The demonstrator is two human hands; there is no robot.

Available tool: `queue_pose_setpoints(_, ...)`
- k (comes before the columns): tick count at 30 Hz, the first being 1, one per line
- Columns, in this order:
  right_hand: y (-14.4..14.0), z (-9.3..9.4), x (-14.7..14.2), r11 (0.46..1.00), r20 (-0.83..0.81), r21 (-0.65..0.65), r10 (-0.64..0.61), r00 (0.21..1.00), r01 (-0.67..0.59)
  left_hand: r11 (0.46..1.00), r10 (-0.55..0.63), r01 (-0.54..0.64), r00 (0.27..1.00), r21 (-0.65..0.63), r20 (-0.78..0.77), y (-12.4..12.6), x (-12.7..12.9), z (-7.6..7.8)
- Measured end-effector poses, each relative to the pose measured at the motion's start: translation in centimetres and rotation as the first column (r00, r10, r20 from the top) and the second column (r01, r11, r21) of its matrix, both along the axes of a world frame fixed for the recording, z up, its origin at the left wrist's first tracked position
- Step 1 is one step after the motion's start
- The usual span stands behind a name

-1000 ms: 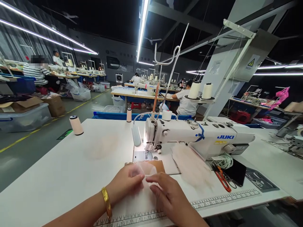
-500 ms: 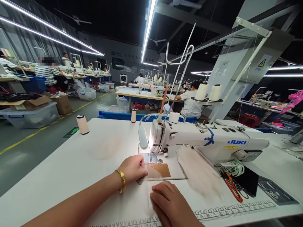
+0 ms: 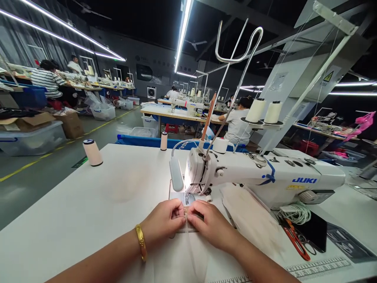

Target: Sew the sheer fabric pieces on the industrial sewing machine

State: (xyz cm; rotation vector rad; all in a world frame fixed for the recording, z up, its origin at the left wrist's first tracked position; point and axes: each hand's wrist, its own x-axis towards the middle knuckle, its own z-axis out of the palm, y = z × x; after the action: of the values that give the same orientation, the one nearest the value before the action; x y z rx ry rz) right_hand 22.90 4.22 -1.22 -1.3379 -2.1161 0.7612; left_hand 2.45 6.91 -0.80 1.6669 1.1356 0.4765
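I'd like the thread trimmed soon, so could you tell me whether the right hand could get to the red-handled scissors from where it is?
Probably yes: the right hand pinches fabric, but bare table lies between it and the red-handled scissors.

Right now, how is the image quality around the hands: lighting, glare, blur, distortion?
Head view: the machine's lamp throws bright glare by the needle; left hand and right hand are evenly lit and sharp; wide-angle distortion bends the table edge; the far hall is dark, ceiling strips blown out.
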Motion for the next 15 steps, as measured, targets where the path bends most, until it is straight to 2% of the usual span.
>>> queue_pose_setpoints(4,0.3,-1.5,-0.4,0.997,-0.180,-0.069,-0.042,0.983,0.030,0.997,0.075,-0.075,0.997,-0.002,0.016,0.0,0.2,-0.3)
queue_pose_setpoints(11,-0.2,-2.0,0.3,0.991,-0.272,-0.126,-0.086,0.958,0.053,1.000,0.004,-0.004,1.000,-0.002,-0.011,0.0,0.3,-0.5)
queue_pose_setpoints(15,-0.2,-2.1,0.1,0.984,-0.329,-0.158,-0.131,0.935,0.082,0.999,-0.017,0.017,1.000,0.042,0.003,0.0,0.3,-0.3)
